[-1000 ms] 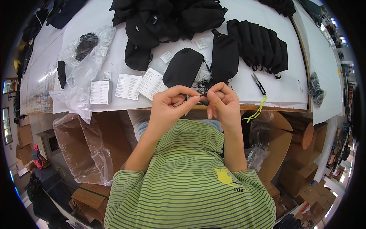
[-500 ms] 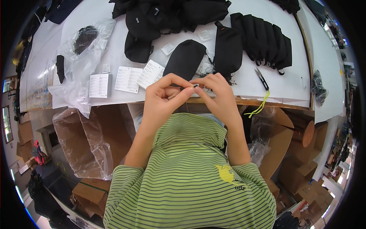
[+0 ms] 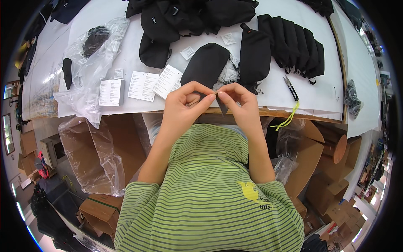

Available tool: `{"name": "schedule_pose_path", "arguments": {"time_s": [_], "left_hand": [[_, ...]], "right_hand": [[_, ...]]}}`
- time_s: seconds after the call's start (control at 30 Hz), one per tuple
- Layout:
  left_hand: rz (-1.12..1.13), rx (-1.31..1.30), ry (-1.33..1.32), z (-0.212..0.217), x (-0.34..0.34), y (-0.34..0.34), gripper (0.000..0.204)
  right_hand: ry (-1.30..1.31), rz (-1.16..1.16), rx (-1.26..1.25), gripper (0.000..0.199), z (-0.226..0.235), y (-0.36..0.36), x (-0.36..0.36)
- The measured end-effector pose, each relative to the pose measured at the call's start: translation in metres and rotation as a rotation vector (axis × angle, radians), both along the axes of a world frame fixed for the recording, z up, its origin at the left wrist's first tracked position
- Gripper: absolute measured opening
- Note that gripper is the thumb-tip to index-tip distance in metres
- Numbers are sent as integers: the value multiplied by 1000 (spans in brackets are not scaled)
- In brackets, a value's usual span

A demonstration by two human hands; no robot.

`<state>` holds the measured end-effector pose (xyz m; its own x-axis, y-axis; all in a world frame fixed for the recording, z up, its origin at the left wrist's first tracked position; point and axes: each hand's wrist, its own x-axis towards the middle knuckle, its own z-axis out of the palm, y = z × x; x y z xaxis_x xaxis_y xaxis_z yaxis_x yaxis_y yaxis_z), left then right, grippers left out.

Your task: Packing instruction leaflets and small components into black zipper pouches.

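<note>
Over the table's near edge, my left hand (image 3: 188, 101) and my right hand (image 3: 241, 101) meet with fingertips pinched together. Between them they hold a small dark grey flat strip (image 3: 223, 108), tag-like, whose lower end hangs below my thumbs. Its upper end is hidden in the fingertips. Just beyond my hands lies a black fabric pouch (image 3: 205, 63) with a rounded top. A second black pouch (image 3: 255, 54) is to its right, with a tangle of thin black cords (image 3: 252, 87) by its lower end. White printed cards (image 3: 168, 80) lie left of the nearer pouch.
Several black pouches stand in a row (image 3: 299, 47) at right; more are heaped (image 3: 184, 19) at the back. Thread snips (image 3: 291, 88) with a yellow cord lie near the right edge. At left are a clear plastic bag (image 3: 79, 77) and a card stack (image 3: 110, 93). Cardboard boxes (image 3: 126, 147) sit below.
The grey strip now hangs below my fingertips; earlier only a small white and black bit showed there. My fingers have closed closer together, and the view has shifted slightly.
</note>
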<state>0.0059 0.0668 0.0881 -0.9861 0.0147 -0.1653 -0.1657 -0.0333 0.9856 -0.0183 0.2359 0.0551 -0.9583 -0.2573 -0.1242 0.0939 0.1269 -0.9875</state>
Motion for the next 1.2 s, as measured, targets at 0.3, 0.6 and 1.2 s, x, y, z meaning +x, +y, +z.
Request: {"name": "schedule_pose_path", "arguments": {"time_s": [0.3, 0.6, 1.2], "left_hand": [[15, -28, -20, -9, -1, 4, 9], [-3, -92, -20, -7, -1, 4, 10], [-280, -641, 573, -25, -80, 1, 17]], "right_hand": [[-49, -103, -220, 14, 3, 0, 3], [13, -111, -126, 11, 3, 0, 6], [298, -212, 116, 10, 21, 16, 1]]}}
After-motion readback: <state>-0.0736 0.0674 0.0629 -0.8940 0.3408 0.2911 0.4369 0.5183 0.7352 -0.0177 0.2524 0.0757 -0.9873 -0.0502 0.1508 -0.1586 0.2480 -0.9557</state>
